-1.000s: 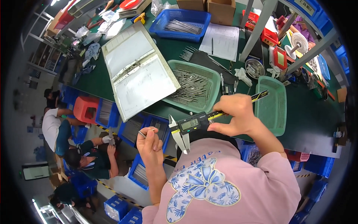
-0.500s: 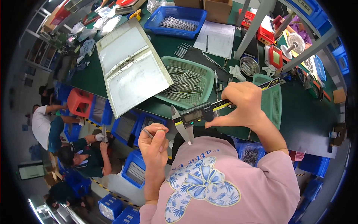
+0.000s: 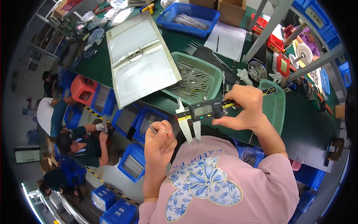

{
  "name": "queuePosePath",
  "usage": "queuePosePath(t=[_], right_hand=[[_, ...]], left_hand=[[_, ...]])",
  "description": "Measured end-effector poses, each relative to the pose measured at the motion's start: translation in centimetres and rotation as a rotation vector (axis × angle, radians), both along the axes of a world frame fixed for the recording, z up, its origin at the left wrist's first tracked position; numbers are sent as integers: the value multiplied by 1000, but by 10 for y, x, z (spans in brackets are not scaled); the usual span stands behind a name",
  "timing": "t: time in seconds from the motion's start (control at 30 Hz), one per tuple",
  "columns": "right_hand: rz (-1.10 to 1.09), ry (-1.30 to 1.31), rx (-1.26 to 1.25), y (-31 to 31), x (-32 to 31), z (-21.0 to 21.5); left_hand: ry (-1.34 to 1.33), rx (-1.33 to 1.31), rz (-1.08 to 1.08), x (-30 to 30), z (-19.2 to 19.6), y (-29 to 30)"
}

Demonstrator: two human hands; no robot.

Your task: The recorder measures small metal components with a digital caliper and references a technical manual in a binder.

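Observation:
My right hand (image 3: pixel 244 108) grips a digital caliper (image 3: pixel 204 110) with a black body and small display, thumb below the slide. The caliper's long lower jaws stand apart, with nothing between them, above my pink shirt. To the left, my left hand (image 3: pixel 160 143) is raised and closed on a thin metal rod (image 3: pixel 164 131). Bits of metal stick out at the fingertips; whether they belong to one rod or two I cannot tell. The rod is clear of the caliper. Behind the caliper, a green basket (image 3: pixel 214 76) contains many similar metal rods (image 3: pixel 192 78).
An open binder (image 3: pixel 145 76) lies left of the basket. Behind are a blue tray (image 3: pixel 167 23) of rods and a paper sheet with a pen (image 3: pixel 217 44). Another green basket (image 3: pixel 275 108) sits beyond my right wrist. Co-workers (image 3: pixel 80 143) sit at the left near blue crates (image 3: pixel 133 164).
The caliper jaws, together before, are now spread apart. My left hand has shifted slightly right, still holding the rod. The whole view has also shifted a little.

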State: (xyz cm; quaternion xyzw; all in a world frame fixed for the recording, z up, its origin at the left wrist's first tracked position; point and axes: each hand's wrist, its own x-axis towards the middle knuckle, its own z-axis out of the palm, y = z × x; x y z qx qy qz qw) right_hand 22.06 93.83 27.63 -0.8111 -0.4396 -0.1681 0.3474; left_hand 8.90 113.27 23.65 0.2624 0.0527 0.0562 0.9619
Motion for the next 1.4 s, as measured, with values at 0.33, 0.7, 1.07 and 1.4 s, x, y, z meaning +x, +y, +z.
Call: queuePosePath(t=[0.33, 0.7, 1.07, 1.4], right_hand=[[77, 372, 38, 9, -13, -27], [123, 421, 59, 7, -19, -41], [99, 344, 70, 7, -21, -38], [18, 304, 83, 12, -19, -38]], left_hand=[[-215, -256, -61, 12, -8, -3], [-265, -353, -45, 10, -5, -8], [-269, -436, -117, 9, 0, -3], [-241, -465, -158, 8, -2, 1]])
